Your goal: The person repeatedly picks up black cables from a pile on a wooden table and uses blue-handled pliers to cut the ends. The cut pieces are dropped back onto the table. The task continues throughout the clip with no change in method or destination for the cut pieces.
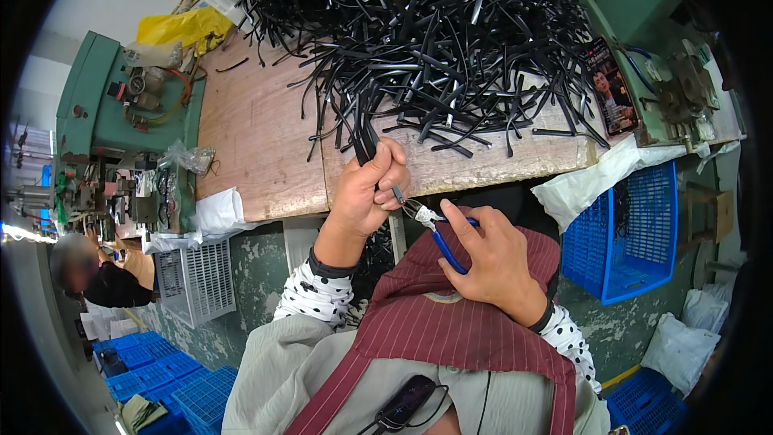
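Observation:
My left hand [370,189] is closed around a few black eyeglass temples [365,141], their long ends pointing up toward the table. One silvery end [398,193] sticks out below the fingers. Blue-handled pliers [441,243] rest in my right hand [499,262], with the fingers curled about the grips. White wrapping covers part of the pliers near the pivot. Their jaws are right at that silvery end; whether they pinch it is too small to tell. Beyond both hands, a large heap of black temples [419,48] covers the wooden table [258,121].
Green machines stand on the left [121,105] and right [644,0]. A phone with a lit screen [612,89] leans by the right one. Below the table are a blue crate [584,246] and a white crate [196,282]. Another person [113,282] is at far left.

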### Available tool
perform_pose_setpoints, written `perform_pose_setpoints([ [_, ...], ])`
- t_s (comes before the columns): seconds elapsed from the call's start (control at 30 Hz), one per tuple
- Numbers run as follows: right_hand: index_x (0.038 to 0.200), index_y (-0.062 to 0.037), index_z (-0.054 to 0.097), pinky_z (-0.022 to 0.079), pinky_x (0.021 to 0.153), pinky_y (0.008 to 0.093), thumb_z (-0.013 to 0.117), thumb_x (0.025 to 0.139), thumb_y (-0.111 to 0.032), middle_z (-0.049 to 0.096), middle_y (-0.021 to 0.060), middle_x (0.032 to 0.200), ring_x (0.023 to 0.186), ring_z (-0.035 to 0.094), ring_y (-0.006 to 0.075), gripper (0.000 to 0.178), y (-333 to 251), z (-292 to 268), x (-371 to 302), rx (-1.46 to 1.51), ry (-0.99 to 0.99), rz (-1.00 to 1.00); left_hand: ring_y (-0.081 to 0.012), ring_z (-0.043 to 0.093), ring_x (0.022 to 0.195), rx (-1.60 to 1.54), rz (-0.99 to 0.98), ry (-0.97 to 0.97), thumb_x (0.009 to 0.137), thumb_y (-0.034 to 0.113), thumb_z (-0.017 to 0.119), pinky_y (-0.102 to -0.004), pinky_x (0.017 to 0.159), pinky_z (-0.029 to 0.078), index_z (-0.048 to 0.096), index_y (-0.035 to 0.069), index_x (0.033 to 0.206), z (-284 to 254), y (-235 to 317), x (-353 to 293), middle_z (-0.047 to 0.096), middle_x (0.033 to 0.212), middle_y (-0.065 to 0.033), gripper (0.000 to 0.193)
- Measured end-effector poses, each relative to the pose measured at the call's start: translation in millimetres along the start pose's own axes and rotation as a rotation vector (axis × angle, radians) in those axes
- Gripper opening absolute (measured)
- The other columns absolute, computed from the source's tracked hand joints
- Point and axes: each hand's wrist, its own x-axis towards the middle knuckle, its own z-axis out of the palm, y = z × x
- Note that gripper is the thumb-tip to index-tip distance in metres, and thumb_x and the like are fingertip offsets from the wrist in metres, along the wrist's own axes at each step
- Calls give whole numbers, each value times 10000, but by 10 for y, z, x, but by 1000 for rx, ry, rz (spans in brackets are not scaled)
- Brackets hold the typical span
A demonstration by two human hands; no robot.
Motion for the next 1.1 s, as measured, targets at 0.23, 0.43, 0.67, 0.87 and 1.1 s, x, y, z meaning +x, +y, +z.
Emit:
perform_pose_setpoints([
  [0.23,1365,-131,540,482,649,371,808,602,-178,550,125,977,796,563,277,810,3,-36,3,-20,1,-18,-27,331,473,53,-46,-41,1035,327,470,-182,414,289,545,21,993,16,6,-3,387,619,55,317],
  [0.43,1372,-130,532,480,639,376,798,606,-148,542,124,953,780,561,281,811,39,-27,-13,-28,3,-43,-31,328,472,61,-86,-100,1038,323,465,-186,413,282,547,25,987,3,4,16,380,610,50,313],
  [0.67,1371,-111,540,494,643,359,797,623,-138,522,109,860,727,578,268,791,82,12,-34,131,-51,69,-57,308,478,275,501,227,1054,296,426,-228,448,316,494,59,923,215,-306,-97,355,613,29,279],
  [0.87,1380,-141,532,518,610,373,805,635,-190,561,93,888,696,611,273,795,42,-8,-12,288,-83,128,-78,356,553,681,882,267,1030,328,484,-218,488,312,485,55,948,293,-494,-116,395,669,-2,285],
  [1.1,1410,-121,505,521,728,358,801,673,-195,546,123,874,764,604,270,798,103,37,-74,339,-218,238,-109,438,605,240,554,333,995,278,584,-252,538,363,521,67,1034,240,-470,-191,506,764,-30,224],
])
